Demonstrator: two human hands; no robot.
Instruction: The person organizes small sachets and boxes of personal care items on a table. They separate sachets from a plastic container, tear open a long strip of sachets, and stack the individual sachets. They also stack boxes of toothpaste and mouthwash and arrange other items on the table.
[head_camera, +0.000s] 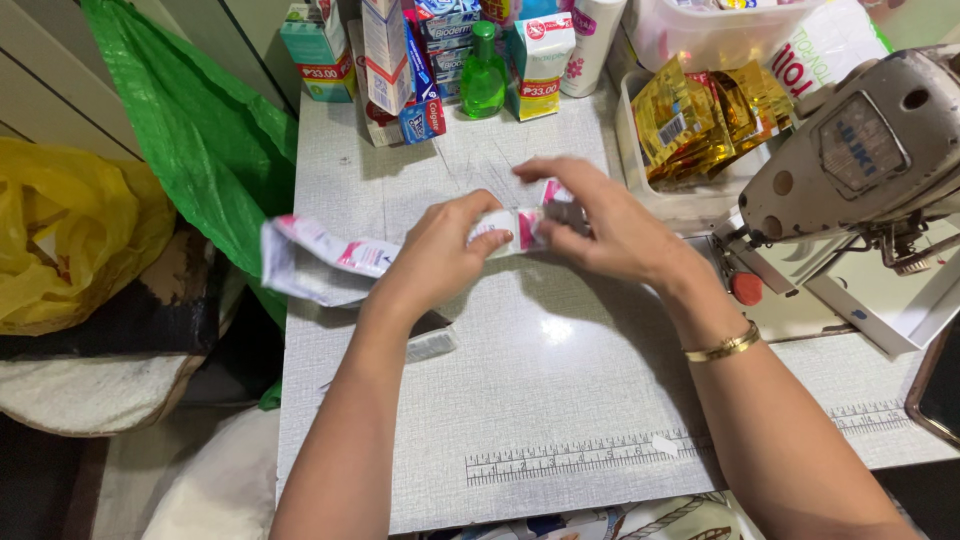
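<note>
At the lower edge of the frame, a ruler scale (590, 457) is printed along the grey table (560, 390). Both forearms rise from the bottom; the right wrist carries a gold bracelet (722, 346).

At frame centre, the left hand (435, 255) and right hand (600, 225) meet over a strip of white and pink sachets (335, 255). The left hand is curled, fingertips pinched on the strip. The right hand is partly closed, thumb and fingers gripping the strip's end. The strip runs from the hands toward the left, its loose end blurred and past the table's left edge. Each sachet is white with a pink band.

At right, a clear plastic tray (640, 180) holds gold foil packets (700, 120), just beside a sewing machine (860, 150).

At the upper edge stand a green bottle (483, 75), boxed goods (405, 60) and a clear tub (700, 35); its contents cannot be told. At upper left lie a green sack (200, 130) and a yellow bag (70, 230).
</note>
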